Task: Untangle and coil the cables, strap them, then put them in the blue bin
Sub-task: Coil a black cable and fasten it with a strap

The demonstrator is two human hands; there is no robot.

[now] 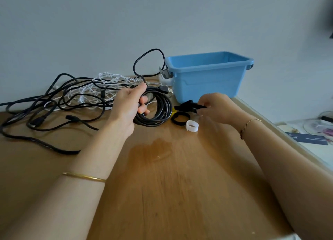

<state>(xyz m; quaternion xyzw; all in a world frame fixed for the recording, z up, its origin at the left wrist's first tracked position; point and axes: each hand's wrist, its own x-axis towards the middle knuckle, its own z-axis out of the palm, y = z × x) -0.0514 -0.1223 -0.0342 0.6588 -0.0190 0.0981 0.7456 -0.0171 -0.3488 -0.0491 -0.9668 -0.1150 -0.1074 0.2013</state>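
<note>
My left hand [130, 104] grips a coiled black cable [158, 111] just above the wooden table [171, 185]; its USB plug [166, 90] sticks out towards the blue bin [207, 75]. One loop of black cable rises behind the hand. My right hand [218, 107] pinches a black strap [187, 106] in front of the bin. A rolled black strap [180, 118] and a rolled white strap [192, 125] lie beside it, with a bit of yellow strap [173, 111] showing. A tangle of black and white cables [75, 95] lies at the left.
The bin stands at the table's far right corner against the wall, with a white and grey object [165, 75] behind its left side. A wet-looking stain [153, 149] marks the table's middle. Beyond the right edge, a lower surface holds small items [310, 131].
</note>
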